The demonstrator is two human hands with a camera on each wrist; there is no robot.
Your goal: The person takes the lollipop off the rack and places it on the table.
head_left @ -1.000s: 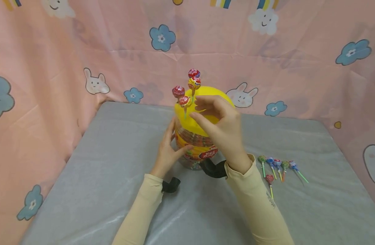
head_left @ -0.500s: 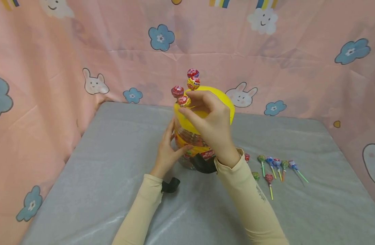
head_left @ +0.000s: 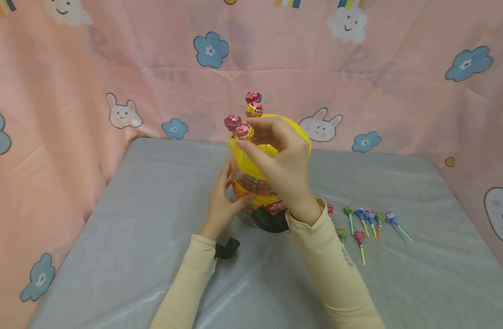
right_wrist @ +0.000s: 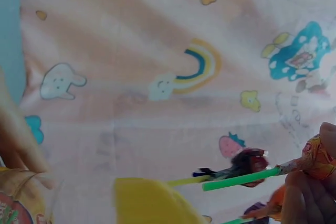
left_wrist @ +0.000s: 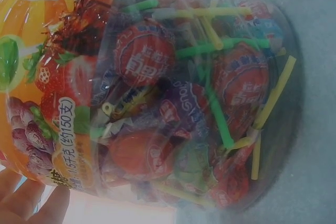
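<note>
A big see-through jar (head_left: 251,186), packed with wrapped lollipops, stands on the table under a yellow domed lid (head_left: 251,167). My left hand (head_left: 219,208) holds its left side, thumb in front; in the left wrist view fingers (left_wrist: 31,200) touch the label's edge. My right hand (head_left: 285,160) is over the lid, pinching the red-and-yellow head of a lollipop (head_left: 245,131). In the right wrist view this lollipop's green stick (right_wrist: 239,180) shows its bare end off the lid. Beside it stand a dark red lollipop (head_left: 232,121) and a yellow-and-red one (head_left: 254,109), with another red one behind.
Several loose lollipops lie on the grey table right of the jar, among them a red one with a yellow stick (head_left: 360,236) and a blue one (head_left: 390,216). A pink patterned curtain (head_left: 161,50) hangs behind. Black curved mounts (head_left: 227,249) stick out at both wrists.
My right hand has moved left from beside the lollipops and closed on the red-and-yellow one, which has risen slightly. The left hand stays on the jar. The head view has shifted a little.
</note>
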